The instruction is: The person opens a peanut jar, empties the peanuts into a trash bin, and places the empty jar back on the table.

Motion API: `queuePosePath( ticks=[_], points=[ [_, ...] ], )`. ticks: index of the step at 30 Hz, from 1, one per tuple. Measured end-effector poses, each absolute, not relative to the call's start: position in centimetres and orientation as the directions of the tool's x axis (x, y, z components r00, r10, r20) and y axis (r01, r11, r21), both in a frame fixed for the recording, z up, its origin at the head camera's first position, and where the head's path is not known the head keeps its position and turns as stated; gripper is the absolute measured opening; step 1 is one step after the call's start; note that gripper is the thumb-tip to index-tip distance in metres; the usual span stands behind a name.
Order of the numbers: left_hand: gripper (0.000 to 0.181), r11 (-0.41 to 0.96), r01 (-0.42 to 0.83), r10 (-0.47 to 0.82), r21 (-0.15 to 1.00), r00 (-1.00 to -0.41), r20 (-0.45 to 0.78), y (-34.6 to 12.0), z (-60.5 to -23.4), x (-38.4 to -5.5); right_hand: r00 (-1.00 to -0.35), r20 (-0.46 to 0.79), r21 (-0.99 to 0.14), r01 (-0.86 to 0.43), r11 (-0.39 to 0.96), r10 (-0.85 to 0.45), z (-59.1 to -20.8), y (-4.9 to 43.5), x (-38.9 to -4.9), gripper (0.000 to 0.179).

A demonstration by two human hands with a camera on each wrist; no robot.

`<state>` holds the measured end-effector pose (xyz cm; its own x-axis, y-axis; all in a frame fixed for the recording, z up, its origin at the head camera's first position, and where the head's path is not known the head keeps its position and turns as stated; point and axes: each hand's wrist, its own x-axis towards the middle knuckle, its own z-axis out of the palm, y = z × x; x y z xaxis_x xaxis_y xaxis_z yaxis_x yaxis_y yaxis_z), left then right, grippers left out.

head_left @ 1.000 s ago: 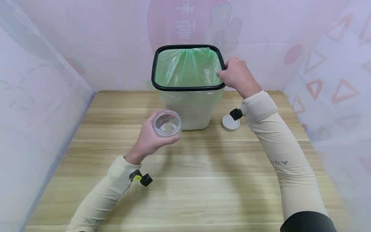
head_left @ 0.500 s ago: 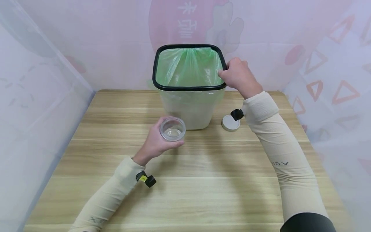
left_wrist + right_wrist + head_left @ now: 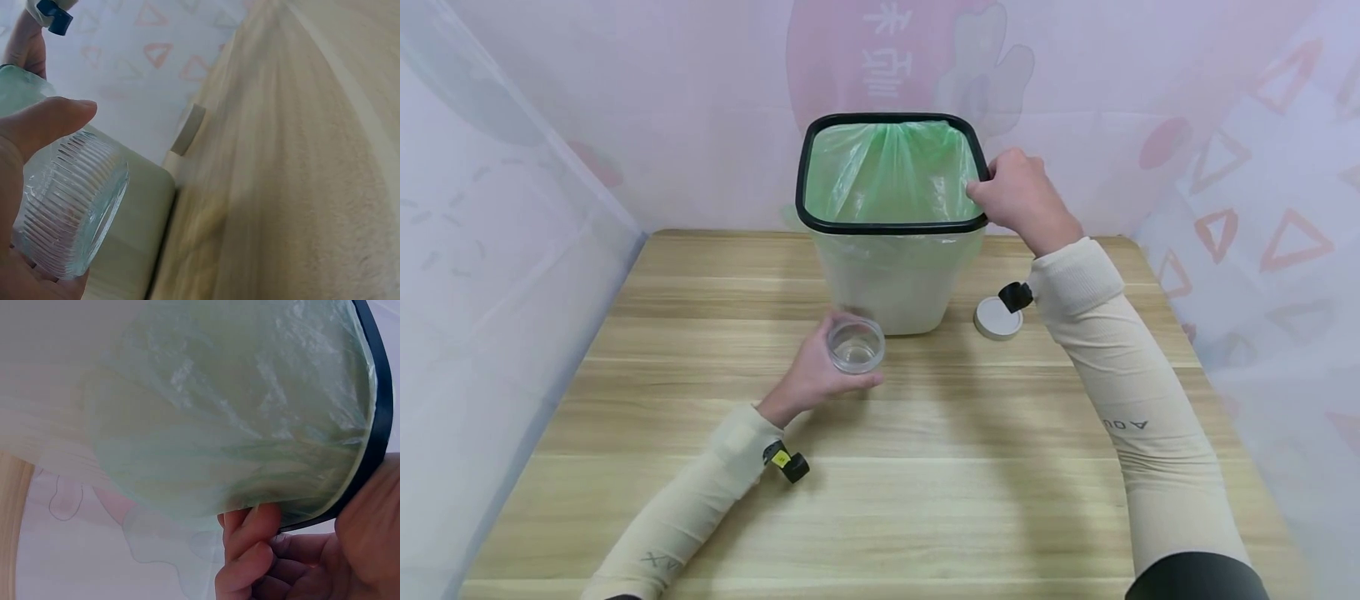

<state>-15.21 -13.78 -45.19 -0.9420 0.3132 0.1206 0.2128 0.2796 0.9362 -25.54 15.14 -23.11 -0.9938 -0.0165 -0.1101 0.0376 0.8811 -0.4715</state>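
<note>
My left hand (image 3: 814,375) holds a clear, lidless jar (image 3: 856,347) in front of the bin, thumb and fingers wrapped round its side. In the left wrist view the ribbed wall and thick base of the jar (image 3: 75,203) show beside the thumb. A pale trash bin (image 3: 898,287) stands at the back of the table, lined with a green plastic bag (image 3: 887,171) under a black rim (image 3: 891,227). At the bin's right side my right hand (image 3: 1024,200) grips that rim. The right wrist view shows the fingers (image 3: 250,569) curled beneath the rim and bag edge.
A round white lid (image 3: 997,319) lies on the wooden table (image 3: 925,500), right of the bin and below the right wrist. Printed curtains (image 3: 700,125) hang behind the table and along both sides.
The left hand has shifted right and toward the table's front with the jar, away from the bin's rim. My right hand keeps its grip on the rim.
</note>
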Motion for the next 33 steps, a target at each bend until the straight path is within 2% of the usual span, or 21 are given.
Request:
queuePosePath(
  ticks=[12,33],
  points=[
    [0.096,0.372,0.156,0.301,0.915,-0.953,0.04,-12.6,-46.9,-15.2,-0.994,-0.106,-0.48,0.036,0.877,-0.017,-23.2,15.3,-25.4,0.037],
    [0.093,0.351,0.191,0.367,0.917,-0.929,0.053,-11.9,-48.4,-15.5,-0.994,-0.103,-0.488,0.033,0.872,-0.02,-23.2,15.3,-25.4,0.037]
  ],
)
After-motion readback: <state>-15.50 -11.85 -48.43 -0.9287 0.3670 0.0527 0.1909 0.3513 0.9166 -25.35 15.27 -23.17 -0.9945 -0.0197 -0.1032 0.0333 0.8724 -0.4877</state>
